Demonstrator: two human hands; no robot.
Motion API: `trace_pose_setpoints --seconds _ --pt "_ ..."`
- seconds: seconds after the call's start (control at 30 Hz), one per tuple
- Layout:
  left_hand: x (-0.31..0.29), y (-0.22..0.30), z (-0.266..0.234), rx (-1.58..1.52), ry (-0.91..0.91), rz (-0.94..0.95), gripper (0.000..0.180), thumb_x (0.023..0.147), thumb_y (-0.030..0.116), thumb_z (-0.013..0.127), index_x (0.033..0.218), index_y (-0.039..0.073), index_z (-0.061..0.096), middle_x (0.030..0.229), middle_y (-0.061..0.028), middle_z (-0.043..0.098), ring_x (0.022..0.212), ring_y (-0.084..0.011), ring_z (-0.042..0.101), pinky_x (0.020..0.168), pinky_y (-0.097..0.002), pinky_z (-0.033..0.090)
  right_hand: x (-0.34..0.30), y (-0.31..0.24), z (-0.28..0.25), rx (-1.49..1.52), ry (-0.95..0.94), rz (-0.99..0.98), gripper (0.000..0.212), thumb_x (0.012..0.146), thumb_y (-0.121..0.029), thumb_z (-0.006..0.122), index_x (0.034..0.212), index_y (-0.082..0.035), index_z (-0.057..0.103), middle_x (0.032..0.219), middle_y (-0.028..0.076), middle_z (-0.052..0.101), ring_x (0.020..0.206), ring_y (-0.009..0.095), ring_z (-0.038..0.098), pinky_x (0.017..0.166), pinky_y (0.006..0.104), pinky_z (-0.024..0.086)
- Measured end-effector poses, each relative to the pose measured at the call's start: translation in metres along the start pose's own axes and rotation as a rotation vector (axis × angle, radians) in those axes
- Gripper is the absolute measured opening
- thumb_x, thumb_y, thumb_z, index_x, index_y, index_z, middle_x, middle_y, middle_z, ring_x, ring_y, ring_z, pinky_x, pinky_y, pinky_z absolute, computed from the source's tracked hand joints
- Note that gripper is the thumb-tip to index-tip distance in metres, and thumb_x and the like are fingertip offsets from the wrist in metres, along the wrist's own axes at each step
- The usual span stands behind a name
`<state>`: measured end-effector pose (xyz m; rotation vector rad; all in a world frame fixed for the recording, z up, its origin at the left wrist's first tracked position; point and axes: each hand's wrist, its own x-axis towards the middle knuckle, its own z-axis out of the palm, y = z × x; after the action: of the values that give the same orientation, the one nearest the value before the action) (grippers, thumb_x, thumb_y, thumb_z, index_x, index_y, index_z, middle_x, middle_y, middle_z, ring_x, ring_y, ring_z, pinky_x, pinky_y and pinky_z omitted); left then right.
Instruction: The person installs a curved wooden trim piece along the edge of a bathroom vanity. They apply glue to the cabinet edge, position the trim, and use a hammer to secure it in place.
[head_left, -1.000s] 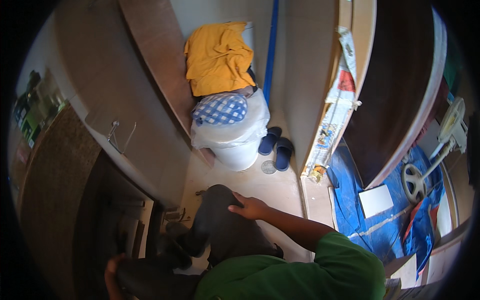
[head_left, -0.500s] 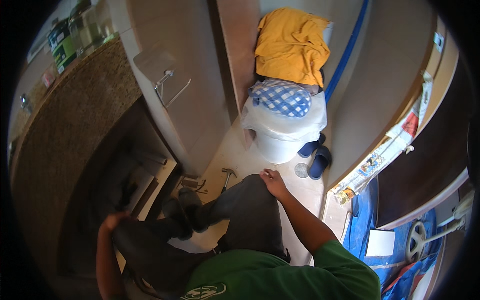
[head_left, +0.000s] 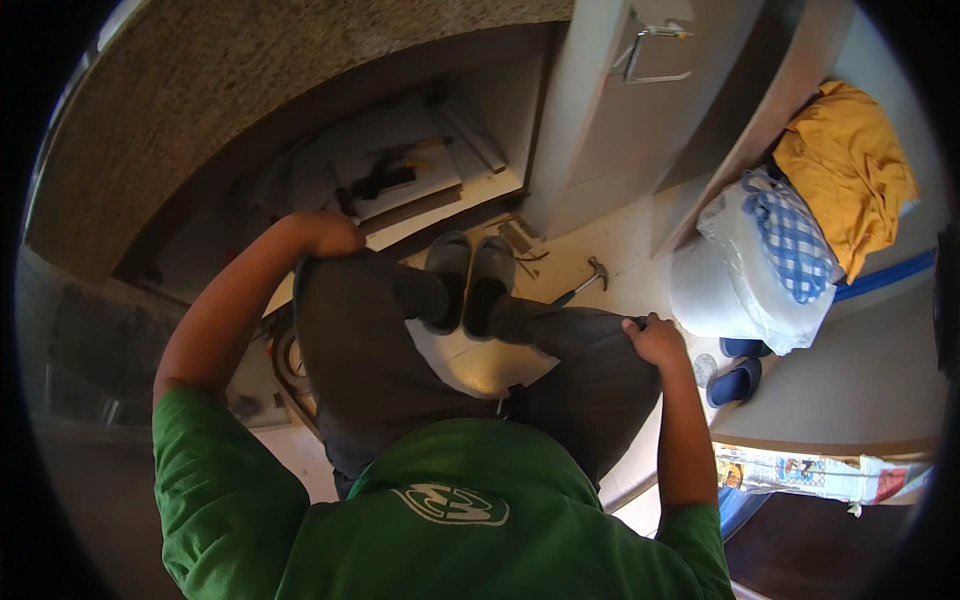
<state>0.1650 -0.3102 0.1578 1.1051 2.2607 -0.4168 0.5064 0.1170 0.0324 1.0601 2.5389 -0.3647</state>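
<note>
I am seated with legs bent, wearing dark trousers (head_left: 370, 340). My left hand (head_left: 335, 235) lies on the left knee, by the edge of the cabinet opening; its fingers are hidden. On the right knee rests my right hand (head_left: 655, 342), thumb and finger apart on the cloth, with no object in it. A hammer (head_left: 597, 274) lies on the floor beyond my right leg, its handle partly behind the knee. Between my knees and the cabinet are my dark shoes (head_left: 490, 265). Small brownish pieces (head_left: 515, 236) lie just past them.
Ahead is an open cabinet under a granite counter (head_left: 200, 110), with a board (head_left: 410, 195) and dark items inside. At right stand a plastic-covered white toilet (head_left: 715, 290), blue checked cloth (head_left: 790, 240), orange cloth (head_left: 850, 170) and blue slippers (head_left: 735, 383). A metal holder (head_left: 655, 55) juts from the wall.
My view has swung left towards the cabinet, so the toilet and cloths now appear farther right. Both hands stay on the knees.
</note>
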Motion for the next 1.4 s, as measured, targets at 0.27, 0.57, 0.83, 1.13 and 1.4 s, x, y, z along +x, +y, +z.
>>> trace_pose_setpoints --seconds 0.27,0.57,0.83,1.13,1.4 --pt "-0.06 0.13 -0.018 -0.736 0.048 0.445 0.041 0.1 0.034 0.054 0.079 0.001 0.067 0.073 -0.0136 0.066 0.069 -0.0228 0.065 0.063 -0.0336 0.049 0.065 -0.024 0.004 -0.217 -0.351 -0.051 0.074 0.096 -0.062 0.04 0.119 0.003 0.065 0.131 0.024 0.058 0.124 0.038 0.054 0.107 0.0408 0.039" --pt "-0.101 0.205 -0.036 -1.264 0.314 1.315 0.031 0.093 0.009 0.061 0.121 -0.005 0.062 0.112 -0.0183 0.061 0.099 -0.0295 0.062 0.086 -0.0382 0.05 0.066 -0.024 0.012 -0.216 -0.337 -0.016 0.077 0.094 -0.065 0.04 0.119 0.004 0.066 0.129 0.026 0.059 0.125 0.038 0.054 0.107 0.0424 0.039" --pt "-0.103 0.228 -0.045 -1.435 0.2 1.86 0.033 0.094 0.014 0.059 0.12 -0.006 0.059 0.113 -0.0234 0.062 0.105 -0.0332 0.063 0.091 -0.0414 0.049 0.053 -0.025 0.004 -0.141 -0.275 -0.03 0.076 0.092 -0.066 0.042 0.112 0.002 0.069 0.123 0.025 0.063 0.119 0.037 0.059 0.102 0.0451 0.044" --pt "-0.117 0.213 -0.07 -1.471 0.271 1.913 0.019 0.092 0.012 0.059 0.105 -0.001 0.064 0.103 -0.017 0.066 0.104 -0.027 0.063 0.091 -0.0387 0.048 0.05 -0.025 -0.004 -0.161 -0.264 0.043 0.073 0.091 -0.066 0.043 0.116 -0.002 0.069 0.123 0.019 0.065 0.117 0.035 0.061 0.098 0.0432 0.047" --pt "-0.103 0.123 -0.007 -1.39 1.101 0.671 0.017 0.089 0.006 0.058 0.102 0.002 0.069 0.103 -0.0126 0.07 0.111 -0.0215 0.06 0.094 -0.0359 0.046 0.037 -0.023 -0.01 -0.141 -0.196 0.011 0.072 0.091 -0.064 0.045 0.115 -0.001 0.069 0.125 0.021 0.064 0.119 0.034 0.06 0.1 0.0415 0.046"
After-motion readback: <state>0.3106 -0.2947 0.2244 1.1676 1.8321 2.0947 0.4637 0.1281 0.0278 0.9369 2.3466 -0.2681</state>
